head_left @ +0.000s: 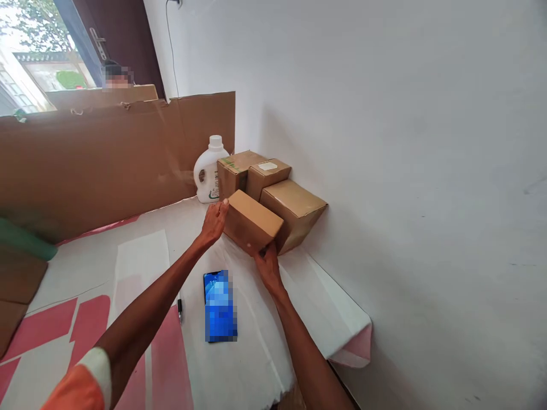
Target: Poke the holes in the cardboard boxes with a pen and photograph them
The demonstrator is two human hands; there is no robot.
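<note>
Both hands [239,242] grip a box [252,221], hiding its near corner.

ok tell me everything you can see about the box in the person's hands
The small cardboard box is plain brown, oblong and shut, with no label or tape showing. It sits tilted, one corner toward the camera, at the front of a cluster of three other cardboard boxes against the white wall. The left hand presses its far left end; the right hand grips its near lower corner, fingers curled against the side. Whether it rests on the white table cover or is lifted cannot be told.
</note>
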